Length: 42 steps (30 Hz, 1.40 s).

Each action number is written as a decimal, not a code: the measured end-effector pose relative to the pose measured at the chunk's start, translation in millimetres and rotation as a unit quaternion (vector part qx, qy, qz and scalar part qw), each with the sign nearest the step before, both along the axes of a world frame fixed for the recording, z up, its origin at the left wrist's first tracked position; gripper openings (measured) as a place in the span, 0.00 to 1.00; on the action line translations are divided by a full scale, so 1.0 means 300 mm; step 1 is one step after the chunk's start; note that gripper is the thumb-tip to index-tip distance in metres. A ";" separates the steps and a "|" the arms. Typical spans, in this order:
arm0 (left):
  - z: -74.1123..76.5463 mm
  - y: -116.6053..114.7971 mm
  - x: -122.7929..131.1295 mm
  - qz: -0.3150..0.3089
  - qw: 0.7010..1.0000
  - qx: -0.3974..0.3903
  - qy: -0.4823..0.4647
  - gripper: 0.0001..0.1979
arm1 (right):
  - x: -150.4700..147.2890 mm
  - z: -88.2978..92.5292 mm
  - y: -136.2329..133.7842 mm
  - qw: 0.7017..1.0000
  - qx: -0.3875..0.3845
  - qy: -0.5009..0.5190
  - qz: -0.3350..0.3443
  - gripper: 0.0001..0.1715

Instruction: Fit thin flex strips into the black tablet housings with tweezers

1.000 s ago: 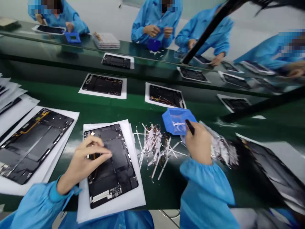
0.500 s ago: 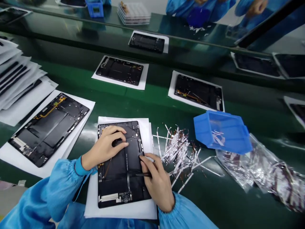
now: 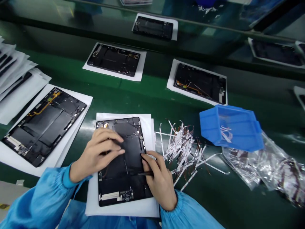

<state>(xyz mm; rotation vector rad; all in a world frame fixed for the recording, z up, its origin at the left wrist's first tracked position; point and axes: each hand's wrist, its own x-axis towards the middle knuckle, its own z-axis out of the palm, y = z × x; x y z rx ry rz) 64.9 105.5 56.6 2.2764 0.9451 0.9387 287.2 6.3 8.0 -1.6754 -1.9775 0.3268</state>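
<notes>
Right now the left hand point(image 3: 97, 156) lies open, fingers pressed on the tablet housing point(image 3: 127, 138) at six o'clock on the desk point(image 3: 152, 106), while the right hand point(image 3: 158, 179) pinches a black tool point(image 3: 145, 173) against it, beside strips point(image 3: 181, 146) at three o'clock.

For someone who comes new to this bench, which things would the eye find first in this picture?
The black tablet on white paper at the centre draws the eye first, with the left hand on it and the right hand holding a dark tool at its edge. Just right lies a pile of foil strips, and further right a bright blue bin meets a crumpled plastic bag.
</notes>
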 end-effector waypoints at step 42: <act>-0.088 0.033 0.071 0.104 0.980 -0.099 0.140 0.08 | -0.002 -0.009 -0.005 0.999 -0.007 -0.033 0.005 0.15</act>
